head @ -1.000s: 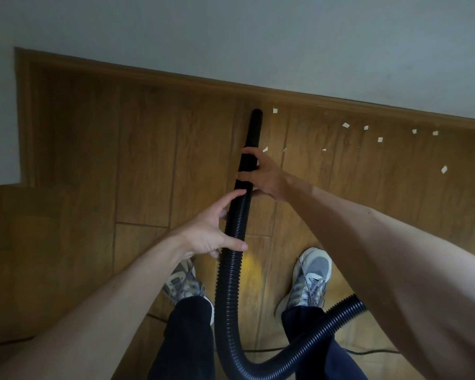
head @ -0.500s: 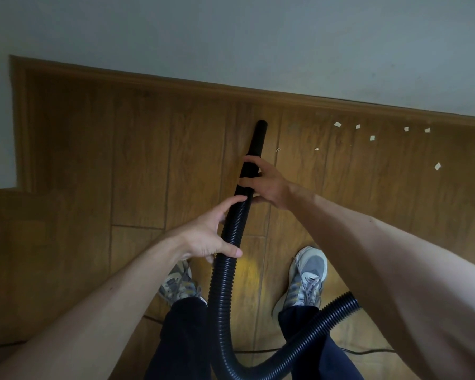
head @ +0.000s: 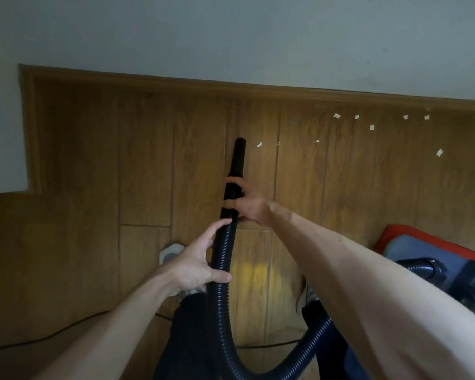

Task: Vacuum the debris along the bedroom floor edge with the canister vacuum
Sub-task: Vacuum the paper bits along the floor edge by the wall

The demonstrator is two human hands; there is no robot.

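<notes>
Legs in dark trousers (head: 187,338) at bottom of view, standing on brown wood-plank floor (head: 148,160). Thin dark cable (head: 52,337) runs across the boards behind them.

Black ribbed vacuum hose (head: 218,303) loops low between the legs. One end rises to the hands, the other heads right toward the red-and-grey canister vacuum (head: 412,248), which sits on the floor at the right edge, partly hidden by the right forearm.

Left hand (head: 195,267) grips the ribbed hose: fingers wrapped round the far side, thumb laid across the near side. Pale grey shoe toe (head: 169,252) shows just beyond it.

Right hand (head: 251,208) is further up, fingers curled round the hose where the ribs meet the smooth black nozzle tube (head: 237,160). The two hands are close together but not touching.

Nozzle points away toward the wall, with its tip low over the floor. Cannot tell whether it touches the boards.

Small white paper scraps (head: 259,144) are the debris. The nearest lies just right of the nozzle tip, and the rest are strung out to the right, near the brown wooden skirting board (head: 176,80). Tip is short of the skirting.

Pale grey wall (head: 231,31) above.
</notes>
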